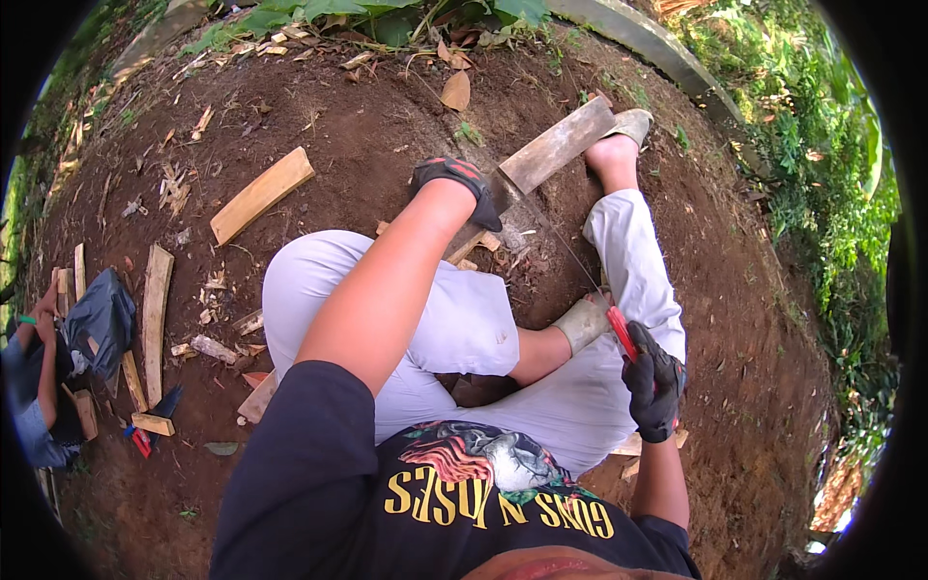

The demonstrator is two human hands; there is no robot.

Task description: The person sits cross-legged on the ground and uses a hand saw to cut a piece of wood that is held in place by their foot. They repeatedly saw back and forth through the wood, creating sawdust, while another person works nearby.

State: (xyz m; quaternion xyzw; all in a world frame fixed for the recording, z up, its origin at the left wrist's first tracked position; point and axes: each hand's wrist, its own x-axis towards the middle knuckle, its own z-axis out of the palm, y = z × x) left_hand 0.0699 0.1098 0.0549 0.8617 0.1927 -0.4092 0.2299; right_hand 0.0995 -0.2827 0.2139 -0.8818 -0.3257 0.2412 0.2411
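On bare dirt: one saw (580, 271), two gloved hands (653, 382).

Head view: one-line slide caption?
Seated on bare soil, gloved left hand steadies a wooden board while right hand saws it with a red-handled handsaw.

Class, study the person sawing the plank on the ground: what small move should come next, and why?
Probably a steady pull of the saw back toward the body. The right hand grips its red handle, the blade sits at the plank, and the left hand with one foot pins the wood.
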